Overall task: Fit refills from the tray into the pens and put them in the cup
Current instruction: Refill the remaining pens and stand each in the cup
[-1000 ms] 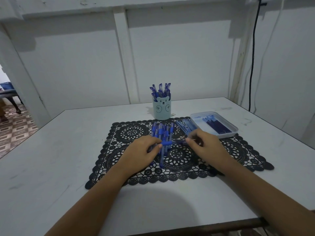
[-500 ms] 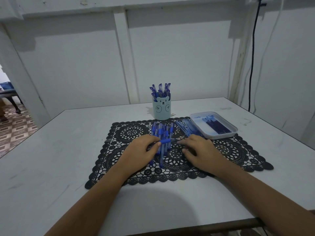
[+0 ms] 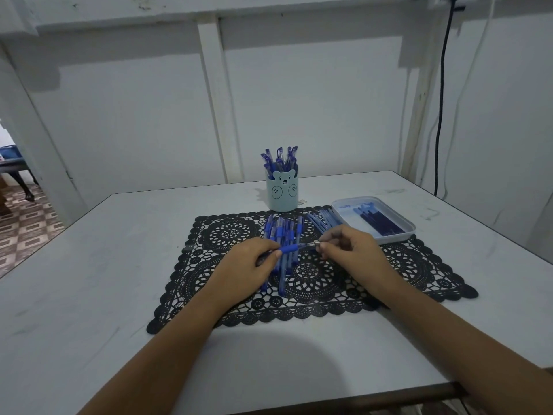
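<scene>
White table [image 3: 89,280] carries a black lace mat [image 3: 215,235]. I see the left hand [image 3: 251,265] gripping a blue pen [image 3: 288,249] above the loose pens [image 3: 281,232], the cup [image 3: 282,194] behind. The right hand [image 3: 356,253] pinches the pen's tip. Refills [image 3: 380,223] lie in the tray [image 3: 395,238].

Bare left hand [image 3: 244,265], bare right hand [image 3: 356,250]
</scene>
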Tool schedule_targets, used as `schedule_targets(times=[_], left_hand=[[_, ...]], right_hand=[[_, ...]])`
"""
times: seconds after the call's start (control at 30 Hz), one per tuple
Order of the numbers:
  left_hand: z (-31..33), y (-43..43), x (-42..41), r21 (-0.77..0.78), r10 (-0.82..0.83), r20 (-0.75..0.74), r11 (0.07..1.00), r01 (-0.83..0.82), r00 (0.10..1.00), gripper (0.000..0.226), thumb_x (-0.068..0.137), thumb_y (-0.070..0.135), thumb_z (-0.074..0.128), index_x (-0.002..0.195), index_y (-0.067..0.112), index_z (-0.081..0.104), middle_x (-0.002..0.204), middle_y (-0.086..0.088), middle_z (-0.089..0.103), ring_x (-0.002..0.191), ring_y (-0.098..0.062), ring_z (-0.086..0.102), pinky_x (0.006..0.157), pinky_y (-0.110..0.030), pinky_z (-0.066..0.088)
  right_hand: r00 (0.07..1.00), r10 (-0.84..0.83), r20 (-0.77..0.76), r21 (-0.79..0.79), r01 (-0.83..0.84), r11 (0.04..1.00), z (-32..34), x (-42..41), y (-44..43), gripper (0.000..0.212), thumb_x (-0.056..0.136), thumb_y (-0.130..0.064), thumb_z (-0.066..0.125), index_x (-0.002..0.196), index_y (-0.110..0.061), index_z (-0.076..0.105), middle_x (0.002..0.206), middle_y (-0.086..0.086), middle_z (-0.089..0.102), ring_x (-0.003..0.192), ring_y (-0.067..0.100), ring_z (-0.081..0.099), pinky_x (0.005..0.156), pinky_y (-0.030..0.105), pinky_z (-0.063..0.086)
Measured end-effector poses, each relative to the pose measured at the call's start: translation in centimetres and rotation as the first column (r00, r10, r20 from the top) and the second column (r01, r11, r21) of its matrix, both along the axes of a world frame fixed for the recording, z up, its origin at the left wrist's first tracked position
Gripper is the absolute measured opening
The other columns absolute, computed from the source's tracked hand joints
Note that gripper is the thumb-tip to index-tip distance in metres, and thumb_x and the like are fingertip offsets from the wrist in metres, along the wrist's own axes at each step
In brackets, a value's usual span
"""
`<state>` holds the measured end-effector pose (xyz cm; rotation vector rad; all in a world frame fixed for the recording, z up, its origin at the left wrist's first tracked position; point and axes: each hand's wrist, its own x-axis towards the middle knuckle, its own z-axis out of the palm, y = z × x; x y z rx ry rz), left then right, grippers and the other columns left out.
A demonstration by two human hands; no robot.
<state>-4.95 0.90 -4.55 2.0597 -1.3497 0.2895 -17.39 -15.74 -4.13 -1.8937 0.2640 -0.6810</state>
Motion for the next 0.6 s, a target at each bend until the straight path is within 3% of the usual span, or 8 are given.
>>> schedule_targets(times=[0.23,0.37,0.43,0.53,0.6], left_hand=[[-0.11,-0.04,0.02,-0.005,-0.037,0.008,0.999,0.037,0.999,0.020,0.091,0.024,0.053,0.103,0.014,0.066,0.081,0.010,0.060,0.074,-0.003,0.053,0.067,-0.010,0.038],[-0.40,-0.13,-0.06,0.002,-0.054,0.027,0.999,0.054,0.998,0.029,0.087,0.033,0.046,0.102,0.016,0.066,0.082,0.005,0.062,0.073,-0.006,0.053,0.067,-0.021,0.044],[-0.45,-0.30,-0.14,0.010,-0.068,0.030,0.998,0.068,0.997,0.029,0.088,0.033,0.046,0.101,0.017,0.066,0.084,0.005,0.063,0.075,-0.006,0.053,0.069,-0.023,0.045],[-0.32,-0.60,-0.33,0.018,-0.082,0.048,0.997,0.082,0.995,0.029,0.088,0.034,0.045,0.101,0.018,0.066,0.086,0.006,0.063,0.077,-0.005,0.053,0.070,-0.018,0.043],[-0.28,-0.60,-0.30,0.005,-0.077,0.039,0.997,0.077,0.996,0.029,0.088,0.034,0.045,0.101,0.018,0.066,0.086,0.008,0.062,0.076,-0.003,0.050,0.069,-0.013,0.038]], right_hand=[[0.999,0.036,0.009,-0.003,-0.036,0.999,-0.13,-0.01,0.05,0.009,0.083,-0.005,0.063,0.085,-0.014,0.064,0.080,0.006,0.065,0.072,0.010,0.059,0.068,0.010,0.048],[0.997,0.069,-0.045,-0.089,-0.072,0.993,-0.22,0.00,0.29,0.009,0.087,-0.012,0.060,0.082,-0.019,0.063,0.070,-0.003,0.063,0.066,0.006,0.056,0.066,0.016,0.048],[0.996,0.009,-0.089,-0.201,-0.027,0.979,-0.37,0.05,0.27,0.019,0.091,-0.023,0.054,0.073,-0.023,0.060,0.059,-0.008,0.056,0.056,0.003,0.049,0.058,0.017,0.043],[0.994,-0.033,-0.103,-0.256,0.005,0.967,-0.61,0.07,0.43,0.036,0.096,-0.031,0.041,0.065,-0.020,0.055,0.053,-0.006,0.047,0.045,0.001,0.040,0.048,0.013,0.034],[0.996,-0.009,-0.089,-0.277,-0.016,0.961,-0.76,-0.02,0.46,0.027,0.095,-0.032,0.043,0.074,-0.020,0.054,0.060,-0.004,0.049,0.050,0.000,0.040,0.052,0.014,0.035]])
